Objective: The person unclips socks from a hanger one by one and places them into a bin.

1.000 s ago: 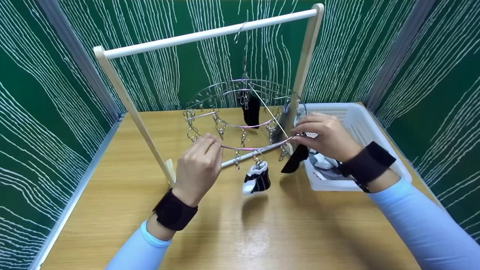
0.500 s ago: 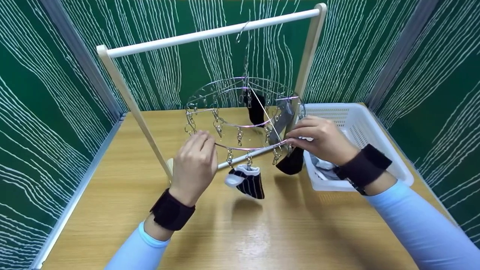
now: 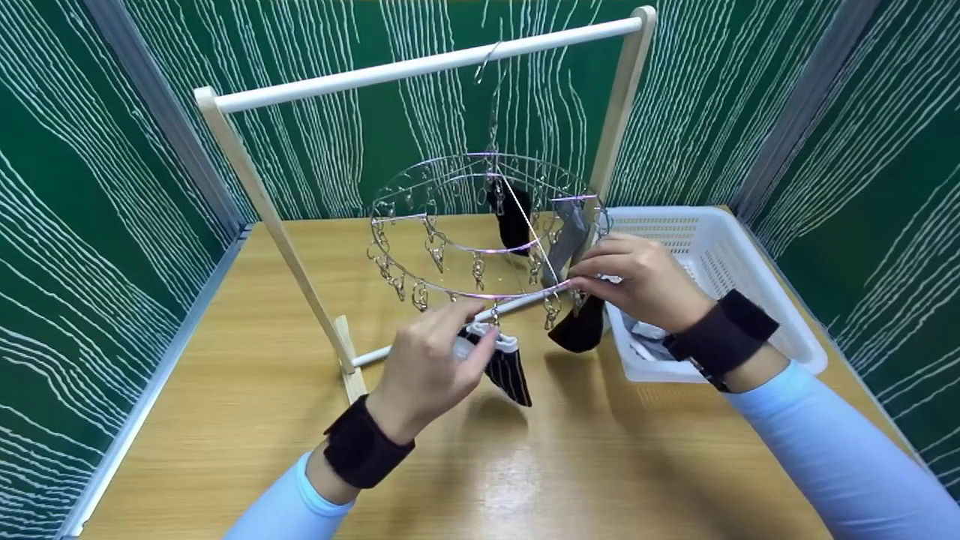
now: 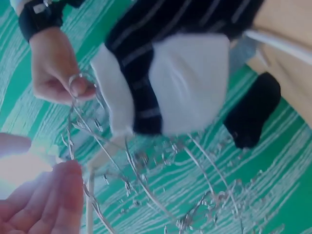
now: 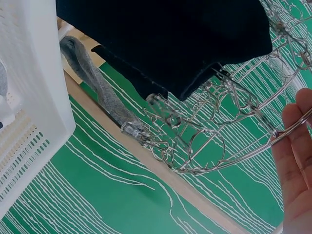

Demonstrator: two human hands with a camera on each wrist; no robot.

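Note:
A round metal clip hanger hangs by its hook from the rack's top bar. My right hand pinches the front right of its outer ring between thumb and fingers. My left hand is just below the front of the ring, thumb and fingers apart, beside a black-and-white striped sock hanging from a clip. It partly covers this sock in the head view; the left wrist view shows the sock's white end. A black sock hangs below my right hand, a grey sock behind it, another black sock at the back.
A wooden rack with a white top bar stands on the table. Behind and right of my right hand sits a white plastic basket with white and grey cloth items inside. Green, white-streaked walls enclose the table.
My left hand has let go of the ring's front left and moved right, toward the striped sock. The ring turned slightly, then steadied; the striped sock swung. My right hand keeps its pinch.

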